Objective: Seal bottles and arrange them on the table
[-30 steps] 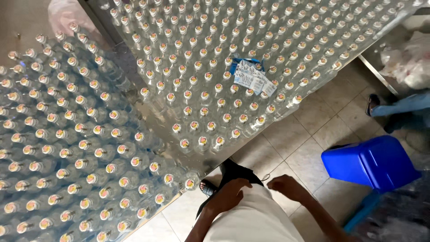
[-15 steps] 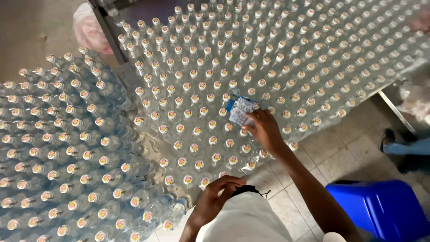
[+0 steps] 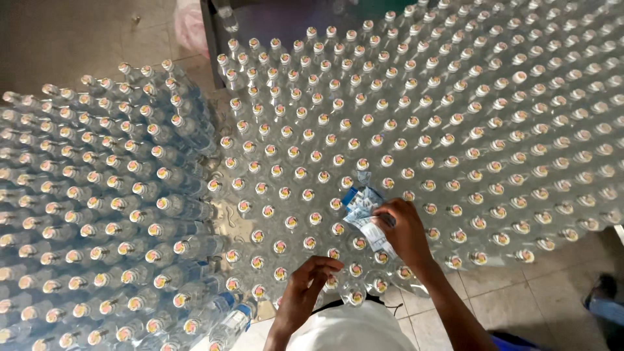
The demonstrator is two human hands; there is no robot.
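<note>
Hundreds of clear capped bottles (image 3: 416, 130) stood packed cap to cap on the tabletop (image 3: 209, 39), with a second block of bottles (image 3: 97, 195) just beside it on the left, leaning outward.

Held a sheaf of labels (image 3: 364, 211), blue and white, in the right hand (image 3: 406, 231); grip clamped on the sheaf, which lay over the caps near the front edge of the tabletop.

Kept the left hand (image 3: 305, 286) lower, at the front row, fingers curled in toward a bottle neck; could not tell whether that grip was closed on anything or only touching.

Found blue wrap on only a few bottles (image 3: 231, 318) at the lower left corner. Found none on the bodies visible elsewhere, though mostly hidden under the caps, so could not be sure.

Judged very little done: a handful wrapped at most, nearly the whole field left bare, and a thick sheaf unspent.

Noted also a pink bag (image 3: 192, 23) at the far edge and tiled floor (image 3: 520, 299) to the right.
</note>
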